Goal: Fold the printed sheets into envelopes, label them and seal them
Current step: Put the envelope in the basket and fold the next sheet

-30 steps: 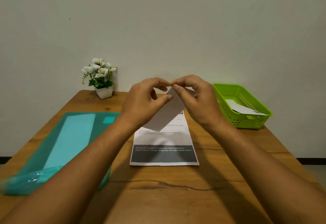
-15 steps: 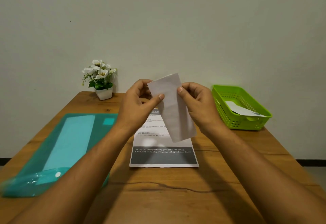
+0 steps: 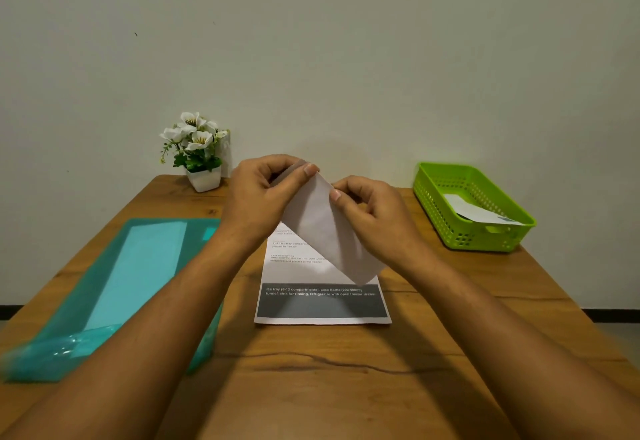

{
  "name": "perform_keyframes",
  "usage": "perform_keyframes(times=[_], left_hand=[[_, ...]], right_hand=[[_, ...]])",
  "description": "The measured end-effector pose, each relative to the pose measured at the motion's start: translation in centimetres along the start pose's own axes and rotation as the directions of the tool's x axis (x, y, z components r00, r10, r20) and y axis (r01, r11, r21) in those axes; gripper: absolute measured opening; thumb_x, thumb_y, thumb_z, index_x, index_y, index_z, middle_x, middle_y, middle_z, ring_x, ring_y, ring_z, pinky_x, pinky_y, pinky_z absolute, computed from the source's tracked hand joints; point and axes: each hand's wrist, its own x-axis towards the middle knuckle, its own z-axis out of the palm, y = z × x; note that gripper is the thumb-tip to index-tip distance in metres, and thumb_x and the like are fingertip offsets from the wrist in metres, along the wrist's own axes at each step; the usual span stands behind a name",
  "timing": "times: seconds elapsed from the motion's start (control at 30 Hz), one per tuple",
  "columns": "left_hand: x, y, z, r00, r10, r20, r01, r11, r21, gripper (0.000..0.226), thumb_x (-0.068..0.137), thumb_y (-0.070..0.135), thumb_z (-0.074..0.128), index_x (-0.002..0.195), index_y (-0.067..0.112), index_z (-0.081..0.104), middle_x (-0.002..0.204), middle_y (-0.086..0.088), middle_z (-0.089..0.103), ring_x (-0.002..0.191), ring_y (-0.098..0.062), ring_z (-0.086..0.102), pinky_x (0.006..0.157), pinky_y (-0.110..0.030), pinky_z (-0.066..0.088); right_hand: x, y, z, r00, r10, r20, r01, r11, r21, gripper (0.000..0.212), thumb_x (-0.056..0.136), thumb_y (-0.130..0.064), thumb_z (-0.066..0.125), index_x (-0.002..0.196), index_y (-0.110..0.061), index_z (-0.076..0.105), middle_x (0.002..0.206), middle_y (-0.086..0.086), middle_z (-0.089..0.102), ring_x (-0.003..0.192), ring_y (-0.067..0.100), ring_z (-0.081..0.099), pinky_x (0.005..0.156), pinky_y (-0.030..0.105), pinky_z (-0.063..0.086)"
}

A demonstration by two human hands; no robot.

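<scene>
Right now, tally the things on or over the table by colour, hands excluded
White: 4, the held envelope, printed sheet, flower pot, paper in the basket
Teal: 1, folder
Green: 1, basket
Total: 6

Readable print: white printed sheet (image 3: 322,301) flat on table.
Dark band, white letters: "Ice tray (6-12 compartments), juice bottle (200-500ml), funnel, sink for rinsing, refrigerator with open freezer drawer". Smaller lines above mostly illegible.

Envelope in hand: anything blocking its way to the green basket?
Nothing visible. The envelope, pinched by the left hand and right hand, has bare table between it and the green basket.
</scene>
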Motion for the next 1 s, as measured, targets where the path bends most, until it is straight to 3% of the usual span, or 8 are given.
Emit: perform_keyframes(times=[0.17,0.37,0.47,0.6,0.67,0.73,0.83,1.0], left_hand=[[0.2,-0.6,-1.3,0.988,-0.096,-0.12,0.081,0.988,-0.129,0.008,0.094,0.026,0.074,0.092,0.021,0.08,0.091,-0.002,0.078,0.081,-0.003,0.065,0.072,-0.025,0.053],[-0.2,-3.3,-2.0,0.959,-0.206,-0.196,0.174,0.97,-0.17,0.009,0.095,0.027,0.073,0.091,0.021,0.078,0.081,0.011,0.074,0.071,0.005,0.061,0.063,-0.013,0.048],[-0.9,-5.2,-1.7,0.951,-0.26,-0.169,0.24,0.962,-0.129,0.01,0.095,0.028,0.073,0.093,0.02,0.078,0.086,0.005,0.076,0.075,0.002,0.064,0.066,-0.018,0.052],[-2.1,-7.0,-0.6,0.94,-0.323,-0.115,0.314,0.945,-0.088,0.008,0.097,0.019,0.071,0.102,0.019,0.077,0.089,-0.002,0.075,0.077,-0.009,0.067,0.063,-0.02,0.054],[-2.6,-8.0,0.2,0.927,-0.369,-0.068,0.368,0.929,-0.029,0.014,0.099,0.018,0.067,0.108,0.025,0.076,0.083,-0.003,0.072,0.07,-0.012,0.064,0.058,-0.025,0.054],[-2.8,-9.3,1.1,0.911,-0.412,-0.027,0.413,0.907,0.089,0.022,0.1,0.018,0.065,0.117,0.03,0.072,0.088,-0.013,0.07,0.076,-0.027,0.067,0.069,-0.042,0.06],[-3.2,-11.0,2.3,0.925,-0.374,0.063,0.331,0.877,0.349,0.035,0.1,0.026,0.065,0.133,0.035,0.062,0.107,-0.001,0.071,0.098,-0.017,0.066,0.083,-0.039,0.058],[-4.0,-12.5,4.0,0.894,-0.273,0.357,-0.048,0.731,0.68,0.052,0.104,0.046,0.05,0.154,0.033,0.043,0.158,0.002,0.043,0.145,-0.019,0.034,0.115,-0.044,0.031]], right_hand=[[-1.1,3.3,-0.9,0.995,0.085,0.061,-0.084,0.996,-0.016,0.021,0.102,-0.018,0.059,0.089,-0.021,0.074,0.086,-0.009,0.073,0.079,0.006,0.063,0.066,0.031,0.046],[-2.6,7.1,-1.9,0.982,0.183,0.056,-0.18,0.982,-0.051,0.021,0.101,-0.02,0.06,0.088,-0.018,0.076,0.085,-0.001,0.076,0.084,0.027,0.069,0.075,0.048,0.054],[-2.9,8.4,-2.2,0.968,0.248,0.041,-0.249,0.968,0.024,0.019,0.1,-0.019,0.062,0.088,-0.012,0.076,0.085,0.005,0.077,0.084,0.024,0.073,0.081,0.047,0.058],[-2.9,9.5,-2.5,0.919,0.382,-0.092,-0.359,0.911,0.202,0.017,0.099,-0.003,0.065,0.087,-0.012,0.075,0.084,0.006,0.076,0.075,0.013,0.069,0.071,0.023,0.056],[-2.8,10.3,-2.6,0.876,0.457,-0.153,-0.412,0.875,0.253,0.016,0.098,-0.003,0.066,0.089,-0.013,0.075,0.087,0.009,0.076,0.077,0.015,0.067,0.072,0.028,0.056],[-2.6,11.4,-2.5,0.837,0.512,-0.192,-0.468,0.852,0.235,0.017,0.099,-0.006,0.065,0.089,-0.016,0.075,0.09,0.009,0.077,0.078,0.017,0.067,0.074,0.034,0.055],[-2.3,13.0,-2.3,0.803,0.544,-0.244,-0.514,0.839,0.181,0.018,0.1,-0.008,0.064,0.091,-0.019,0.075,0.092,0.002,0.075,0.081,0.014,0.066,0.074,0.031,0.054],[-1.7,15.4,-2.0,0.812,0.511,-0.281,-0.554,0.827,-0.097,0.016,0.1,-0.015,0.062,0.102,-0.018,0.078,0.097,-0.01,0.071,0.092,0.014,0.065,0.08,0.03,0.049]])
